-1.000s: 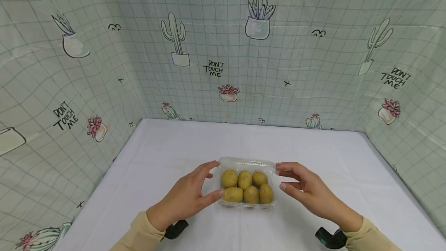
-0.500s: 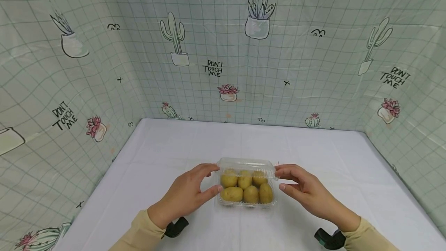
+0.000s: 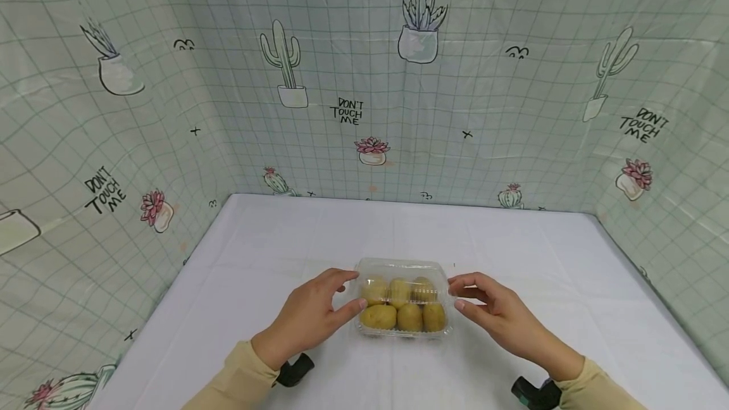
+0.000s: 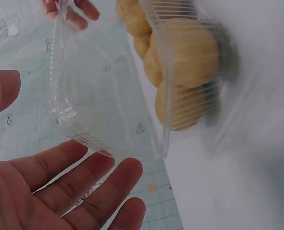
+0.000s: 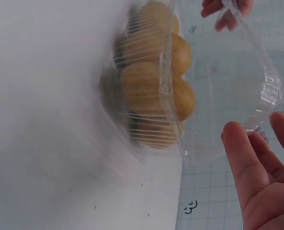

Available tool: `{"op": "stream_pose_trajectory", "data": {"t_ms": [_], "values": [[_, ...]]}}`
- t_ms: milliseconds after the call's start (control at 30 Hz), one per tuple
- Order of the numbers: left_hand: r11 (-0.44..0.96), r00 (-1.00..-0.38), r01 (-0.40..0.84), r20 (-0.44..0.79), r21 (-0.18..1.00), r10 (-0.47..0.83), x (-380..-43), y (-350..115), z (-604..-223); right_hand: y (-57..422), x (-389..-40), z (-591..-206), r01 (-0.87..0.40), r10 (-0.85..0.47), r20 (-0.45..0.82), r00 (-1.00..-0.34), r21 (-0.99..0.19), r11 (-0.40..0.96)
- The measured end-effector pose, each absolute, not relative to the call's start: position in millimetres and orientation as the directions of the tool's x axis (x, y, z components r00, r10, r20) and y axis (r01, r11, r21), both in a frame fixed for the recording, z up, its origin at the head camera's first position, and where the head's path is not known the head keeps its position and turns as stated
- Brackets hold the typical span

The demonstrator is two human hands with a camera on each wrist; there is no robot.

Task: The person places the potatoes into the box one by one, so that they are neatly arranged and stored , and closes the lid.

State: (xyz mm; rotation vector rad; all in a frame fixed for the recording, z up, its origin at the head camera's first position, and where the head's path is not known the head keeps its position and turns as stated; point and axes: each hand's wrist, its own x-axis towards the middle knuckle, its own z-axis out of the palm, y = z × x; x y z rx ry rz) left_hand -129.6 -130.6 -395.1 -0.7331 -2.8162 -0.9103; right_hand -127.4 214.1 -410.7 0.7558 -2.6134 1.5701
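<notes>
A clear plastic clamshell box (image 3: 405,335) stands on the white table, holding several yellow potatoes (image 3: 379,317). Its hinged lid (image 3: 398,266) is tilted up at the back and leans partly over the rear row. At the left side of the lid is my left hand (image 3: 310,314), fingers extended and the fingertips (image 4: 100,160) against or very near the lid's edge. Opposite, my right hand (image 3: 504,318) has its fingers spread loosely at the lid's right edge. In the right wrist view, the fingers (image 5: 242,153) lie by the lid's corner; firm contact is hard to tell.
A white cloth covers the table (image 3: 285,233). Behind and at both sides hangs a green-grid curtain (image 3: 239,144) printed with cacti. Black wrist devices (image 3: 296,370) sit under both forearms, below the tan sleeves.
The lid has swung forward from upright at the back to lean over the rear potatoes. Both hands have moved slightly along with it; the box stays in place.
</notes>
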Motion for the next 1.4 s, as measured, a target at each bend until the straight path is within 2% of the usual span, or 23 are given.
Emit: {"op": "stream_pose_trajectory", "data": {"t_ms": [333, 633, 1000, 1300, 1400], "values": [[0.717, -0.892, 0.447, 0.210, 0.535, 0.400, -133.4, -130.1, -407.0, 209.4, -128.9, -412.5, -0.416, -0.433, 0.250, -0.866, -0.841, 0.345], [0.727, -0.908, 0.412, 0.180, 0.549, 0.379, -134.7, -128.3, -413.7, 208.7, -129.4, -418.4, -0.364, -0.423, 0.195, -0.885, -0.856, 0.366], [0.713, -0.908, 0.379, 0.087, 0.590, 0.410, -134.5, -127.6, -429.3, 206.7, -126.6, -429.4, -0.378, -0.423, 0.200, -0.884, -0.837, 0.395], [0.685, -0.890, 0.425, 0.134, 0.592, 0.437, -130.6, -126.8, -437.8, 206.9, -123.0, -437.7, -0.270, -0.381, 0.087, -0.920, -0.847, 0.459], [0.670, -0.885, 0.431, 0.139, 0.605, 0.444, -129.9, -126.5, -440.0, 207.3, -123.3, -439.7, -0.292, -0.407, 0.086, -0.909, -0.829, 0.477]]}}
